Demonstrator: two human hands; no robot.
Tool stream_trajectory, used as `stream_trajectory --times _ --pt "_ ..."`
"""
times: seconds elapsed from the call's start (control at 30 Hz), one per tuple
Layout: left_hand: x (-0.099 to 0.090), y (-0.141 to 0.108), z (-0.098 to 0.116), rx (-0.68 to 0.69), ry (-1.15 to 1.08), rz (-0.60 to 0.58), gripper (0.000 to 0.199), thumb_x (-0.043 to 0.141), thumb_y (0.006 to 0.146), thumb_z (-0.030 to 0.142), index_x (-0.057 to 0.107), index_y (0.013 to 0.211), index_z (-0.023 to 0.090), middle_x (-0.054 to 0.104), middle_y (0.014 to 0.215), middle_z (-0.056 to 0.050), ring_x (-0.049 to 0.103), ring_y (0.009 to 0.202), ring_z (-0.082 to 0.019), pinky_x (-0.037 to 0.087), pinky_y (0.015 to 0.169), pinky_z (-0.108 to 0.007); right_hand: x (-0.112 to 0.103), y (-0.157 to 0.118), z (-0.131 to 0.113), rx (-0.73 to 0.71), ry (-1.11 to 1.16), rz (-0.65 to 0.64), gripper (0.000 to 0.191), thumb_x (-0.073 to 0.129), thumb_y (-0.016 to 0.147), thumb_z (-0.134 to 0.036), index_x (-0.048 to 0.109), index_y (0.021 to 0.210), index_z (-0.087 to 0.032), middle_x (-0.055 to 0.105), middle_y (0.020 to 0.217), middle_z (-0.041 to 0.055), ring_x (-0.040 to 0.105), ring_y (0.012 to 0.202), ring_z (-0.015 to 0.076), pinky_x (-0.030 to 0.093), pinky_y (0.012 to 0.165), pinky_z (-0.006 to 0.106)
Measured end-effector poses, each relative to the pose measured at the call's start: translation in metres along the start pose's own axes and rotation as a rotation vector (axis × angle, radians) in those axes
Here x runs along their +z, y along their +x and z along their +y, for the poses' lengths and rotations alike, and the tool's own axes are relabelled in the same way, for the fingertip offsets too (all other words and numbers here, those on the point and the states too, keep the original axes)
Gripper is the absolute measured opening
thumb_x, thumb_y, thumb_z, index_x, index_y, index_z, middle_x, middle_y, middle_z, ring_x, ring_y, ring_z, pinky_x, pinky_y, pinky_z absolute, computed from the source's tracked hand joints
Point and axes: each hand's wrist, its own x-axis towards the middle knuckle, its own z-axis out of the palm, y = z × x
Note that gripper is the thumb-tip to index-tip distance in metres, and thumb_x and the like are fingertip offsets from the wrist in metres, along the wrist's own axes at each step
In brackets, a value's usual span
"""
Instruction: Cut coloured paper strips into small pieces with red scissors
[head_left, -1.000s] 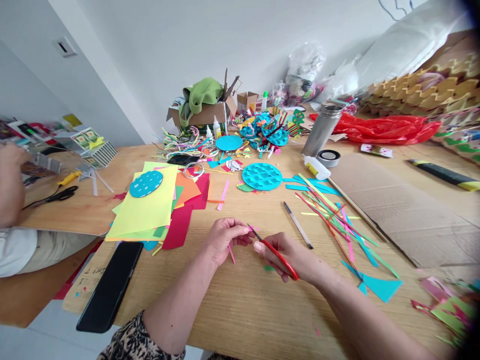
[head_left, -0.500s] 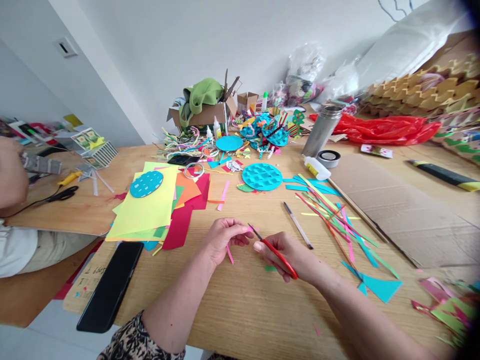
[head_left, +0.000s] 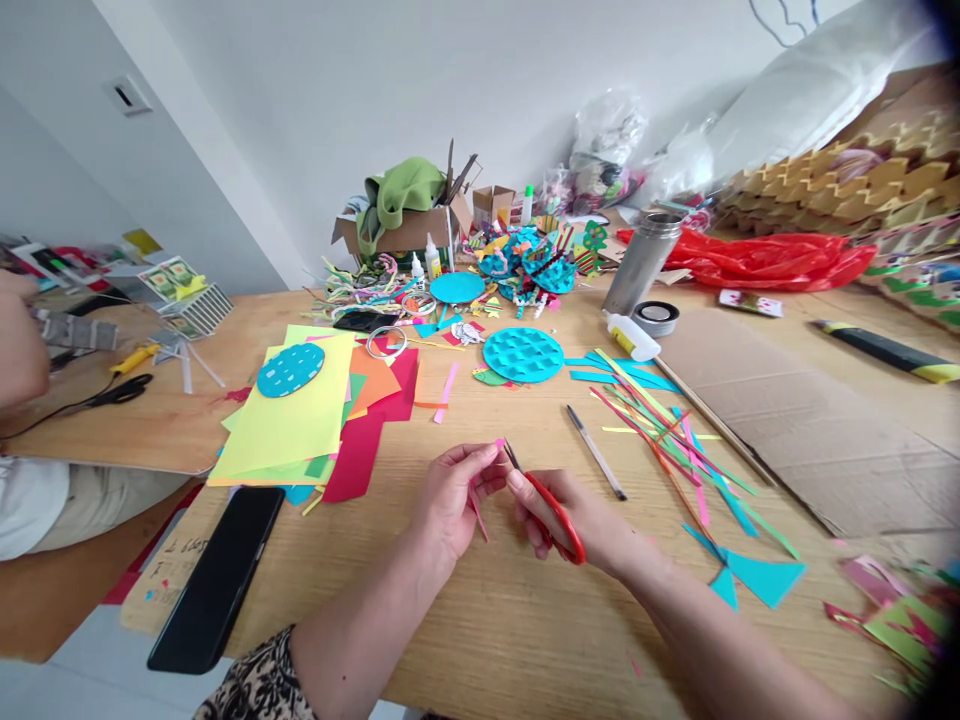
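My left hand (head_left: 461, 495) pinches a narrow pink paper strip (head_left: 478, 512), whose tail hangs below the fingers while a small end pokes up at the fingertips. In my right hand (head_left: 574, 510) are red-handled scissors (head_left: 556, 512), their dark blades pointing up and left at the strip's top end. The blades look slightly apart; whether they touch the paper I cannot tell. Beyond the hands lie a blue disc with raised squares (head_left: 523, 355) and a pen (head_left: 596, 452).
Left are a black phone (head_left: 217, 580), coloured sheets (head_left: 285, 430) and another person's arm (head_left: 19, 340). To the right lie loose paper strips (head_left: 667, 430), a cardboard sheet (head_left: 750, 410) and a steel flask (head_left: 645, 265). A cluttered box (head_left: 409, 235) stands at the back.
The scissors have turned in my right hand, and their handle loops show wider. My left hand has shifted slightly right, closer to the blades, with the pink strip still in it.
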Motion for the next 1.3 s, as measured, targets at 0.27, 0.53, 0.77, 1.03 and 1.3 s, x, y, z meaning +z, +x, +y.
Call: stream_trajectory --times 0.27,0.53,0.77,1.03,1.3 --pt "0.001 -0.001 -0.012 0.002 -0.022 0.03 0.016 0.079 0.059 0.023 0.07 0.068 0.012 0.067 0.069 -0.004 0.06 0.066 -0.011 0.045 0.063 -0.023 0.004 0.002 0.004 -0.006 -0.034 0.035 0.061 0.039 0.08 -0.071 0.048 0.055 -0.017 0.049 0.04 -0.001 0.043 0.034 0.0076 0.031 0.037 0.019" --pt "0.0 -0.002 -0.012 -0.004 -0.024 0.024 0.015 0.078 0.06 0.023 0.071 0.068 0.012 0.067 0.069 -0.004 0.059 0.066 -0.011 0.045 0.063 -0.023 0.004 0.003 0.003 0.001 -0.018 0.041 0.058 0.041 0.08 -0.07 0.047 0.056 -0.017 0.05 0.041 -0.0015 0.043 0.034 0.0071 0.03 0.035 0.018" --pt "0.0 -0.001 -0.014 0.001 -0.041 0.028 0.016 0.078 0.059 0.023 0.071 0.068 0.011 0.067 0.07 -0.005 0.058 0.067 -0.012 0.044 0.063 -0.023 0.005 0.004 0.005 0.005 0.002 0.04 0.058 0.043 0.08 -0.069 0.047 0.057 -0.017 0.05 0.041 -0.0015 0.045 0.035 0.0073 0.03 0.034 0.017" --pt "0.001 -0.002 -0.014 -0.009 -0.066 0.026 0.016 0.078 0.059 0.022 0.07 0.066 0.011 0.065 0.067 -0.004 0.056 0.063 -0.01 0.043 0.061 -0.022 0.006 0.004 0.005 0.023 0.012 0.053 0.057 0.045 0.079 -0.069 0.047 0.057 -0.017 0.05 0.041 -0.002 0.045 0.033 0.0077 0.029 0.033 0.017" --pt "0.002 -0.002 -0.013 -0.025 -0.068 0.007 0.017 0.078 0.06 0.023 0.07 0.066 0.01 0.065 0.067 -0.004 0.056 0.062 -0.01 0.043 0.059 -0.023 0.007 0.009 0.01 0.019 0.002 0.072 0.057 0.045 0.08 -0.068 0.046 0.056 -0.017 0.048 0.038 -0.0029 0.044 0.031 0.0072 0.028 0.032 0.016"
